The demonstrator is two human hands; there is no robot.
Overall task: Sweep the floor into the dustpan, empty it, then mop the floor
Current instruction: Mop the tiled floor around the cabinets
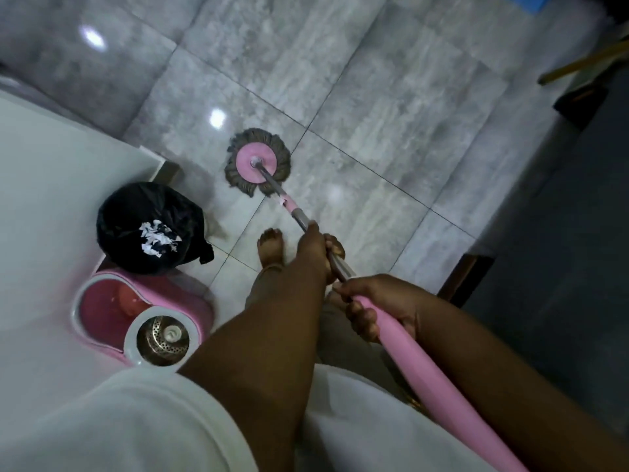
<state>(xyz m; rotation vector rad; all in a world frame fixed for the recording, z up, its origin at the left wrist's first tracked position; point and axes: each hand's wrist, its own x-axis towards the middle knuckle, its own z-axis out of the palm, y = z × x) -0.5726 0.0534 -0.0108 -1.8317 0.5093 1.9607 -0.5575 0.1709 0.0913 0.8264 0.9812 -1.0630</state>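
Note:
A round mop head (257,161), pink disc ringed with grey-brown strands, lies flat on the grey tiled floor (374,131) ahead of my bare foot (269,245). Its pink and metal handle (425,373) slants back toward me. My left hand (315,248) grips the metal part of the handle lower down. My right hand (374,308) grips the pink part higher up. A pink spin mop bucket (143,313) with a steel wringer basket stands at the left beside me.
A bin lined with a black bag (149,228) holding torn paper scraps stands by the bucket against a white surface (51,199) on the left. Dark furniture (578,97) and a wooden edge stand at the right. A blue object shows at the top right.

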